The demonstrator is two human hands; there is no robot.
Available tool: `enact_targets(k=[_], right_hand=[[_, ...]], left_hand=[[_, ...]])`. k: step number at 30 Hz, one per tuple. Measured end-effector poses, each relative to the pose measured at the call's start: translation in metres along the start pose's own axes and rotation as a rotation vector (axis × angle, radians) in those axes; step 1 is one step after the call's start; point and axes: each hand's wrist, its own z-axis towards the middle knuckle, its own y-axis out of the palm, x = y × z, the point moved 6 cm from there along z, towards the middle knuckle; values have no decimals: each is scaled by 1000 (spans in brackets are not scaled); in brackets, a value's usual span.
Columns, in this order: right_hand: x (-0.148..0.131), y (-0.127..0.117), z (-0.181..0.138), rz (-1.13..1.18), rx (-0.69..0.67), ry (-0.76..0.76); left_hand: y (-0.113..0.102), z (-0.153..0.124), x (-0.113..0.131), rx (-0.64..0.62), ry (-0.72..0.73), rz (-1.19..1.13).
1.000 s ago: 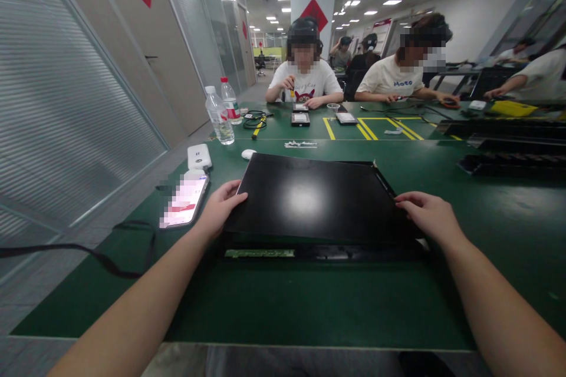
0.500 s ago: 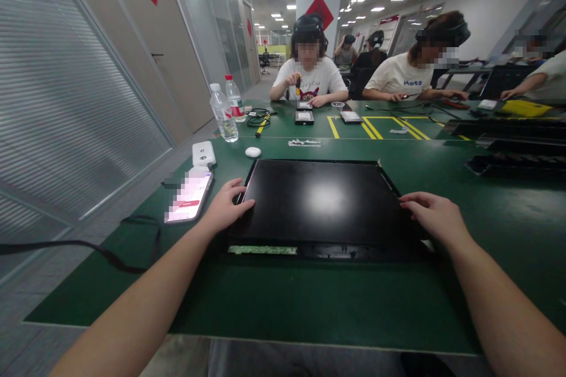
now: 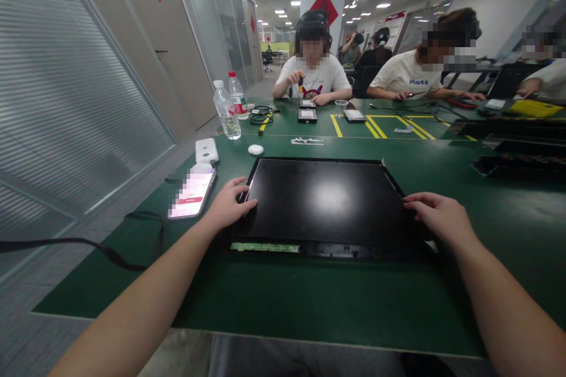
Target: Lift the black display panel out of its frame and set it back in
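A black flat display panel point(image 3: 325, 203) lies face up on the green table, with a bright reflection on its screen. Along its near edge runs a narrow green circuit board point(image 3: 265, 247) at the left, beside a black strip. My left hand point(image 3: 230, 203) grips the panel's left edge, thumb on top of the border and fingers at the outer side. At the right edge, my right hand point(image 3: 437, 212) pinches the frame between thumb and fingers; the undersides of those fingertips are hidden.
Left of the panel are a phone point(image 3: 194, 191), a white power bank point(image 3: 206, 151) and a small white case point(image 3: 255, 149). Two water bottles point(image 3: 227, 115) stand behind. Black strips point(image 3: 517, 165) lie at the right. Across the table a person point(image 3: 312, 73) holds a yellow-and-black screwdriver point(image 3: 300, 83).
The view has shifted slightly, so everything sits a little further right. Both hands keep their places on the panel's edges, and the panel has not visibly moved on the table.
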Motion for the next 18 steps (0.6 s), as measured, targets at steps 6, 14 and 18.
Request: enact_targets(k=[6,14,18], right_hand=[[0,-1,0,17,-7,3],[6,1,4,30,3,-26],[4,0,2,25,-10,2]], left_hand=[[-1,1,0,5,-12,-10],[0,2,-4,0,-18,-44],[-1,1,-3,-8,-28,-50]])
